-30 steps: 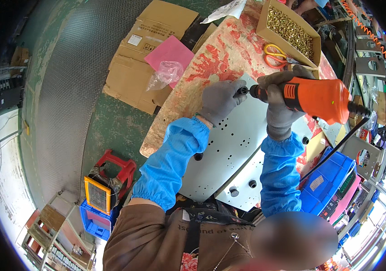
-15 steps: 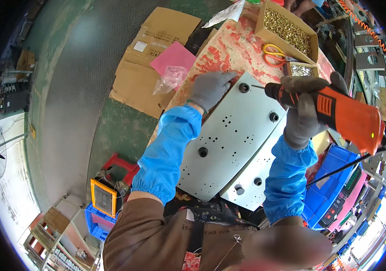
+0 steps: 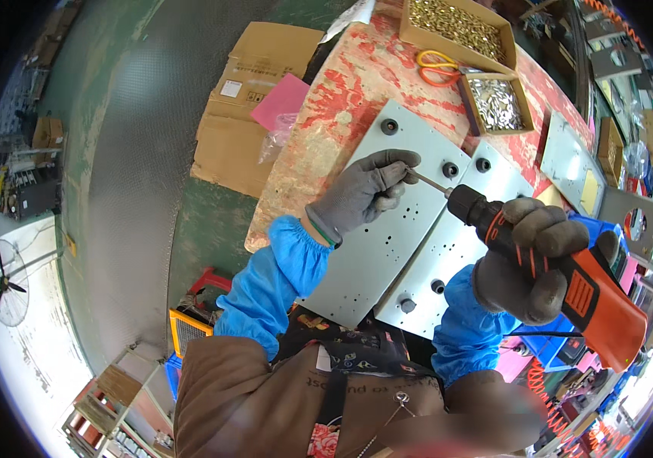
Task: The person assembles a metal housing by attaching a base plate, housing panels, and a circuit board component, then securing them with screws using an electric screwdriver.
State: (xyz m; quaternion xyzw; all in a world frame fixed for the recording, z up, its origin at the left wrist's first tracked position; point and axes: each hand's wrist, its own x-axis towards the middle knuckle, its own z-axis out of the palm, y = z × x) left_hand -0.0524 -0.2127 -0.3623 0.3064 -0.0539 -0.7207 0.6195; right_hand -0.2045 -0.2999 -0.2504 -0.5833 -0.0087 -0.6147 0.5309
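Note:
My right hand [image 3: 529,263], in a dark grey glove, grips an orange and black cordless drill [image 3: 609,309]. Its long thin bit [image 3: 433,182] points left toward my gloved left hand [image 3: 357,191]. The left thumb and fingers are pinched at the bit's tip; whatever small piece they hold is hidden. Both hands are above a pale grey metal panel [image 3: 353,271] with drilled holes. Black round feet [image 3: 390,127] sit near its far end. A second such panel [image 3: 456,240] lies alongside on the right, also bearing black feet.
Beyond the panels, a carton of brass-coloured fasteners [image 3: 460,30] and a box of silver pieces [image 3: 497,103] stand on the red-worn table [image 3: 326,114]. Orange-handled scissors [image 3: 438,69] lie beside them. Flattened cardboard [image 3: 227,153] is at the left, another metal panel [image 3: 571,160] at the far right.
My left hand has come off the panel's far left edge and moved nearer, to the bit's tip. The drill has moved nearer and right, away from the far foot. The view has shifted.

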